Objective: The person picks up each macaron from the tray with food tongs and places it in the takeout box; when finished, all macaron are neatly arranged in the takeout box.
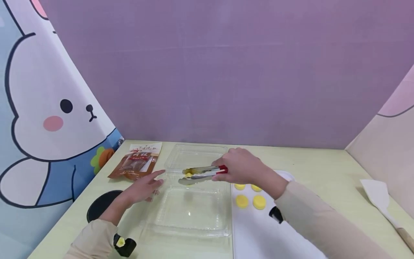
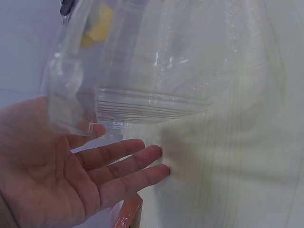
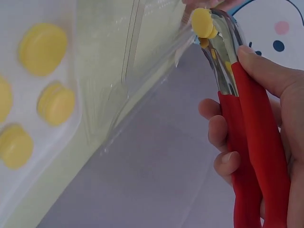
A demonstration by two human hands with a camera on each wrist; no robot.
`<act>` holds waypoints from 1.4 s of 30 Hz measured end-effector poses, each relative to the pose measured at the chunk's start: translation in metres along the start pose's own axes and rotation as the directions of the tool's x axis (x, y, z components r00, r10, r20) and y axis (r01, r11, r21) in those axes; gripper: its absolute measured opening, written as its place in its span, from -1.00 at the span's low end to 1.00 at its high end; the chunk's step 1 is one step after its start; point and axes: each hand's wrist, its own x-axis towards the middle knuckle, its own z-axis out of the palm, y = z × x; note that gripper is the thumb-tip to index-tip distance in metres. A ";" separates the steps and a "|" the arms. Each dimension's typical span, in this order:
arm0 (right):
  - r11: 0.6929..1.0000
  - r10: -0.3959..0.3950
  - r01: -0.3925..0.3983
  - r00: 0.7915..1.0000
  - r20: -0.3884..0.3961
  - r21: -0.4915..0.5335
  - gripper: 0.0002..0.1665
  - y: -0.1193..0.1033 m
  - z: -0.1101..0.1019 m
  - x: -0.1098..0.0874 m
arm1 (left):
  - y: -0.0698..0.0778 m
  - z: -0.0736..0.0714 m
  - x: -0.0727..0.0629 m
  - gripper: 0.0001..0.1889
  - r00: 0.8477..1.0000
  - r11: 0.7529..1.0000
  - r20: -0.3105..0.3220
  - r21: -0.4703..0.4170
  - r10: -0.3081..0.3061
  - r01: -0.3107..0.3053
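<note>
My right hand [image 1: 240,165] grips a pair of tongs [image 3: 251,128] with red handles and metal ends. Between the tong ends is a small round yellow piece [image 3: 202,23], held above the clear plastic container [image 1: 191,207]. This container lies with its lid [image 1: 194,153] folded back toward the wall. At its left edge is my left hand [image 1: 142,189], fingers extended. The left wrist view shows the palm [image 2: 38,166] beside the container's ridged side, the thumb partly behind the clear plastic; whether it touches is hard to tell.
A white tray [image 1: 258,230] bearing several yellow pieces [image 1: 259,202] lies right of the container. A brown snack packet [image 1: 137,162] sits at the back left, near a black round object [image 1: 100,205]. On the far right rests a white spatula [image 1: 376,192] with a wooden handle.
</note>
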 end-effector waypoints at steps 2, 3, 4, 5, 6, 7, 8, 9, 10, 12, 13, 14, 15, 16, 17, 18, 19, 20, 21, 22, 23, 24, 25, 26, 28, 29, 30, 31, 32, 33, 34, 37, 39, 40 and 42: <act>1.000 -0.006 0.006 1.000 0.009 0.009 -0.57 -0.005 0.006 0.008 | 0.000 0.000 0.000 -0.41 1.000 1.000 0.001 -0.002 0.003 -0.003; 1.000 -0.010 0.010 1.000 0.011 0.012 -0.58 -0.008 0.009 0.012 | 0.000 0.000 0.000 -0.41 1.000 1.000 0.002 -0.005 0.004 -0.004; 1.000 -0.016 0.016 1.000 0.015 0.013 -0.61 -0.010 0.012 0.016 | 0.000 0.000 0.000 -0.41 1.000 1.000 0.004 -0.008 0.005 -0.005; 1.000 -0.019 0.019 1.000 0.021 0.012 -0.63 -0.013 0.015 0.020 | -0.001 0.000 0.000 -0.41 1.000 1.000 0.006 -0.010 0.007 -0.006; 1.000 -0.022 0.022 0.999 0.028 0.011 -0.65 -0.016 0.018 0.024 | -0.001 0.000 0.000 -0.41 1.000 1.000 0.008 -0.011 0.008 -0.008; 1.000 -0.022 0.022 0.999 0.035 0.011 -0.67 -0.018 0.020 0.027 | -0.001 0.000 0.000 -0.41 1.000 1.000 0.009 -0.012 0.008 -0.008; 1.000 -0.025 0.025 0.999 0.041 0.010 -0.70 -0.020 0.023 0.030 | -0.001 0.000 0.000 -0.40 1.000 1.000 0.010 -0.014 0.009 -0.009; 1.000 -0.023 0.023 0.999 0.047 0.009 -0.70 -0.022 0.025 0.033 | -0.001 0.000 0.000 -0.40 1.000 1.000 0.012 -0.017 0.010 -0.010; 1.000 -0.019 0.019 0.998 0.055 0.006 -0.71 -0.024 0.028 0.035 | -0.001 0.000 0.000 -0.40 1.000 1.000 0.013 -0.019 0.011 -0.011; 1.000 -0.012 0.011 0.998 0.062 0.002 -0.71 -0.027 0.032 0.039 | -0.001 0.000 0.000 -0.40 1.000 1.000 0.016 -0.026 0.012 -0.012; 1.000 -0.009 0.009 0.998 0.063 0.001 -0.72 -0.027 0.034 0.040 | -0.001 -0.001 0.000 -0.40 1.000 1.000 0.017 -0.029 0.013 -0.012; 1.000 -0.008 0.008 0.998 0.064 0.001 -0.72 -0.028 0.036 0.041 | -0.001 -0.001 0.000 -0.40 1.000 0.999 0.018 -0.032 0.014 -0.013; 1.000 -0.004 0.004 0.998 0.065 0.001 -0.72 -0.029 0.038 0.041 | -0.001 -0.001 0.000 -0.41 1.000 0.999 0.019 -0.034 0.014 -0.013; 1.000 -0.006 0.005 0.998 0.067 0.003 -0.72 -0.029 0.040 0.042 | 0.000 -0.001 0.000 -0.41 1.000 0.999 0.021 -0.036 0.014 -0.013; 1.000 -0.005 0.005 0.998 0.067 0.005 -0.72 -0.029 0.042 0.042 | 0.000 -0.001 0.000 -0.41 1.000 0.999 0.022 -0.038 0.014 -0.013; 1.000 -0.004 0.004 0.998 0.067 0.009 -0.72 -0.030 0.044 0.042 | 0.000 -0.001 -0.001 -0.41 1.000 0.999 0.022 -0.039 0.014 -0.013; 1.000 -0.004 0.003 0.998 0.066 0.012 -0.72 -0.030 0.046 0.042 | 0.000 -0.001 -0.001 -0.41 1.000 0.999 0.022 -0.039 0.013 -0.012; 1.000 -0.003 0.002 0.998 0.066 0.018 -0.72 -0.030 0.047 0.042 | 0.000 -0.001 0.000 -0.41 1.000 0.999 0.023 -0.039 0.013 -0.012; 1.000 -0.002 0.000 0.998 0.065 0.022 -0.71 -0.030 0.049 0.042 | 0.000 -0.001 0.000 -0.41 1.000 0.999 0.023 -0.038 0.011 -0.011; 1.000 -0.001 0.000 0.998 0.063 0.025 -0.71 -0.031 0.050 0.042 | 0.000 -0.001 0.000 -0.41 1.000 0.999 0.023 -0.035 0.011 -0.010; 1.000 0.000 -0.002 0.998 0.059 0.028 -0.71 -0.031 0.051 0.042 | 0.000 -0.001 0.000 -0.41 1.000 0.999 0.023 -0.032 0.010 -0.009; 0.999 -0.001 -0.001 0.998 0.055 0.032 -0.71 -0.031 0.052 0.042 | 0.000 -0.001 0.000 -0.41 1.000 1.000 0.024 -0.030 0.009 -0.008; 0.999 -0.002 0.000 0.999 0.051 0.035 -0.71 -0.030 0.052 0.041 | 0.000 -0.001 0.001 -0.41 1.000 1.000 0.025 -0.027 0.009 -0.008; 0.999 -0.005 0.003 0.999 0.045 0.034 -0.70 -0.030 0.053 0.041 | 0.000 -0.002 0.001 -0.41 1.000 1.000 0.025 -0.028 0.007 -0.007; 0.999 -0.012 0.011 0.999 0.034 0.032 -0.71 -0.030 0.054 0.040 | 0.000 -0.002 0.001 -0.41 1.000 1.000 0.026 -0.029 0.006 -0.005; 0.999 -0.013 0.012 0.999 0.030 0.034 -0.71 -0.030 0.054 0.039 | 0.000 -0.001 0.001 -0.41 1.000 1.000 0.026 -0.030 0.005 -0.005; 0.999 -0.013 0.012 1.000 0.027 0.034 -0.72 -0.029 0.055 0.039 | 0.000 -0.001 0.001 -0.41 1.000 0.999 0.026 -0.032 0.005 -0.005; 0.999 -0.013 0.012 1.000 0.024 0.036 -0.71 -0.029 0.055 0.039 | 0.000 -0.001 0.001 -0.41 1.000 0.999 0.026 -0.032 0.006 -0.005; 0.999 -0.014 0.013 1.000 0.023 0.036 -0.71 -0.029 0.056 0.038 | 0.000 -0.001 0.001 -0.41 1.000 0.999 0.025 -0.033 0.006 -0.005; 0.999 -0.012 0.011 1.000 0.023 0.038 -0.70 -0.029 0.056 0.038 | 0.001 -0.001 0.001 -0.41 1.000 0.999 0.025 -0.032 0.007 -0.006; 0.999 -0.010 0.009 1.000 0.026 0.036 -0.70 -0.028 0.056 0.037 | 0.001 -0.001 0.001 -0.41 1.000 0.999 0.024 -0.032 0.007 -0.006; 1.000 -0.001 0.000 0.999 0.032 0.029 -0.68 -0.027 0.057 0.036 | 0.000 -0.001 0.001 -0.41 1.000 1.000 0.025 -0.029 0.009 -0.008; 1.000 0.002 -0.003 0.999 0.039 0.020 -0.69 -0.027 0.058 0.035 | 0.000 0.000 0.001 -0.41 1.000 1.000 0.026 -0.029 0.008 -0.007; 1.000 0.005 -0.006 0.999 0.044 0.017 -0.68 -0.026 0.058 0.035 | 0.000 0.000 0.001 -0.41 1.000 1.000 0.026 -0.030 0.007 -0.006; 1.000 0.006 -0.007 0.999 0.045 0.014 -0.66 -0.026 0.058 0.034 | 0.000 0.000 0.002 -0.41 1.000 1.000 0.026 -0.030 0.006 -0.005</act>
